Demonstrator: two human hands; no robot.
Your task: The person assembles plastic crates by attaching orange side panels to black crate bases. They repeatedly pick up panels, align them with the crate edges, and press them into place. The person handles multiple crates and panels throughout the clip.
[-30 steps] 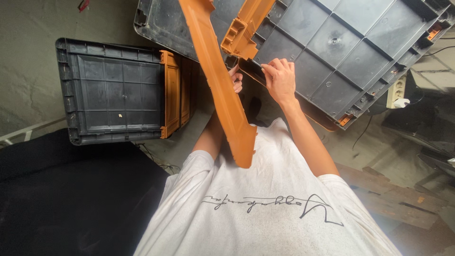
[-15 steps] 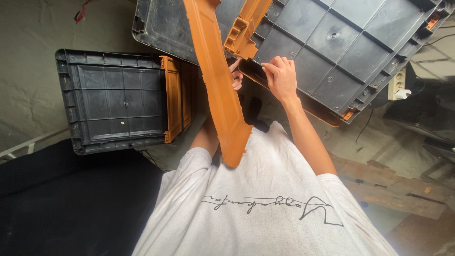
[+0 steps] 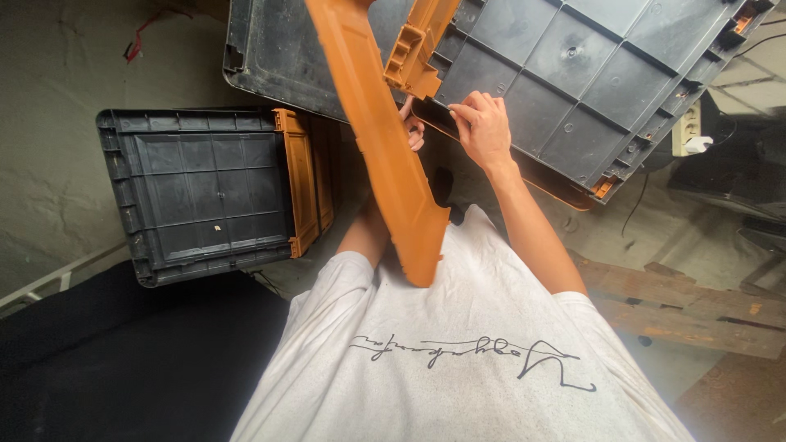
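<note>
Right hand [image 3: 483, 127] grips dark crate [image 3: 573, 74] edge beside orange panel [image 3: 381, 143]

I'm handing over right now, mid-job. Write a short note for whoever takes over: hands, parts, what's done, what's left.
Right hand: pinching the rim of the large black crate.
Left hand: beside it, mostly hidden behind the long orange panel; grip unclear.
The panel slants from the crate towards the chest; an orange bracket sits at the crate's edge.
Done: the second black crate, on the floor, has its orange side on.
Left: the panel looks unattached.
</note>
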